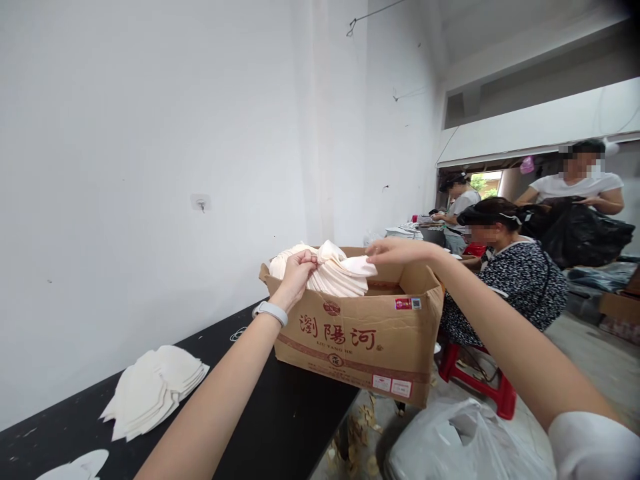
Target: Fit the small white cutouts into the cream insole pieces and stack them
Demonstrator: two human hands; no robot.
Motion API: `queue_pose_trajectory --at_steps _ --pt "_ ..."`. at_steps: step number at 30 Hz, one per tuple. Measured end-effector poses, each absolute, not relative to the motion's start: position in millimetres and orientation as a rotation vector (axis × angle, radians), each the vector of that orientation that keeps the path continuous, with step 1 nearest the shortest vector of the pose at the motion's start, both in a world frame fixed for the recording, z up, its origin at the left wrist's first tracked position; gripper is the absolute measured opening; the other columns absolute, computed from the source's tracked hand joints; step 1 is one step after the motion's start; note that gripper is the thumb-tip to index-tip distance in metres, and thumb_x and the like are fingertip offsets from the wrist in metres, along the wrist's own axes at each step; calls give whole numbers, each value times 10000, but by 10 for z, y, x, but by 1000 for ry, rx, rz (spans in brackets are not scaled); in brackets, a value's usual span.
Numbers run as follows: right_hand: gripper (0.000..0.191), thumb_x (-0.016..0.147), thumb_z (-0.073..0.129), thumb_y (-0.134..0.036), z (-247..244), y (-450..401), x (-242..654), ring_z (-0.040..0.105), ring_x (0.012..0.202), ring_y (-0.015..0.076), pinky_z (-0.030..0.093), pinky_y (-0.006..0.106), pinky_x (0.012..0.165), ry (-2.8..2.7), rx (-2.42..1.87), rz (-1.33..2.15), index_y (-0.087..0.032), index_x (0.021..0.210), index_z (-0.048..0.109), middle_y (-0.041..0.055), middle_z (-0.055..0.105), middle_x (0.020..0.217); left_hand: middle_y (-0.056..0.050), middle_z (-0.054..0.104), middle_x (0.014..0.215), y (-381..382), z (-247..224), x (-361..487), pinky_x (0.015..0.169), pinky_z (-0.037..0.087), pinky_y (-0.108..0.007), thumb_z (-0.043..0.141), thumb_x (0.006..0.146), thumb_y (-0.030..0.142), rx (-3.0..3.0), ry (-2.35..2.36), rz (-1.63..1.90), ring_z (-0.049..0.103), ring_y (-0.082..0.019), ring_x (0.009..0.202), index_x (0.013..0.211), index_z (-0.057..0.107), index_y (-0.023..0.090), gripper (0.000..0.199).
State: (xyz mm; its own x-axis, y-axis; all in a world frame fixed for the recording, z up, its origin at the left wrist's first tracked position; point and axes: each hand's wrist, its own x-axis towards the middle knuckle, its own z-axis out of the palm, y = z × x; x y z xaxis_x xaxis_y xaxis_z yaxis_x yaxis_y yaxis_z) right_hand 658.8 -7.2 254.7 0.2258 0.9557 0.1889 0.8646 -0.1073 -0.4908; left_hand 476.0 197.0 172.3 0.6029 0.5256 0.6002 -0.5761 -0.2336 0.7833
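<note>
A cardboard box (350, 360) with red Chinese lettering stands on the black table, its top flaps open. Inside, at its left end, lies a bundle of cream, fabric-like cut pieces (340, 283), fanned in layers. My left hand (299, 270), with a grey band on the wrist, is closed in a pinch at the upper edge of this bundle. Over the box's right part, my right hand (400, 252) has its fingers stretched toward the bundle's right tip. Its fingertips are at or just above that tip; contact is hard to tell.
A stack of cream cut pieces (155, 387) lies on the black table (235, 413), with more pieces (80, 467) nearer me. White plastic bags (465, 440) sit on the floor at right. A seated co-worker (515, 280) on a red stool (480, 380) and two other people are beyond.
</note>
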Motion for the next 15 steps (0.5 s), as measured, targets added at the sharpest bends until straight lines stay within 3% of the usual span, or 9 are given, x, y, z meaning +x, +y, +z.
queue_pose_trajectory --at_steps 2,4,6,7,9,12,15 --pt "619 715 795 -487 2653 18 6594 571 1200 326 475 381 977 -1667 -1922 131 -249 1267 643 95 621 1324 37 374 619 1956 1747 4753 595 347 -216 535 531 98 1495 -81 1019 411 -101 623 541 262 197 291" --pt "885 669 828 -481 2679 187 6527 366 1405 346 335 427 1135 -1781 -1850 54 -269 1449 469 75 416 1538 37 370 609 1937 1772 4765 586 335 -211 538 527 101 1506 -116 1008 399 -98 613 531 266 192 287" --pt "1096 588 873 -477 2644 410 6418 202 1479 359 214 465 1194 -1962 -1816 32 -272 1523 338 67 274 1615 41 351 594 1916 1790 4790 566 314 -207 544 525 109 1521 -147 994 367 -91 585 527 259 189 297" --pt "1142 557 885 -474 2617 525 6362 199 1477 364 216 470 1189 -2045 -1787 36 -272 1529 321 71 276 1614 45 334 587 1907 1795 4803 551 298 -206 545 524 115 1527 -159 993 340 -87 568 528 249 189 305" --pt "1068 571 869 -473 2568 725 6270 348 1410 339 318 430 1132 -2189 -1696 141 -263 1494 373 86 385 1559 50 300 583 1895 1795 4825 525 262 -208 539 525 131 1535 -170 1009 286 -86 543 535 229 190 316" --pt "780 603 838 -481 2547 879 6202 579 1163 283 469 342 926 -2274 -1656 227 -223 1292 579 77 617 1330 51 261 584 1899 1783 4840 513 238 -217 530 541 154 1557 -153 1054 257 -97 540 551 199 197 334" --pt "657 591 831 -523 2573 853 6182 647 954 234 479 277 714 -2240 -1735 222 -224 1148 652 49 704 1137 42 298 592 1913 1778 4847 530 270 -228 535 560 153 1617 -110 1065 296 -110 564 551 220 202 319"
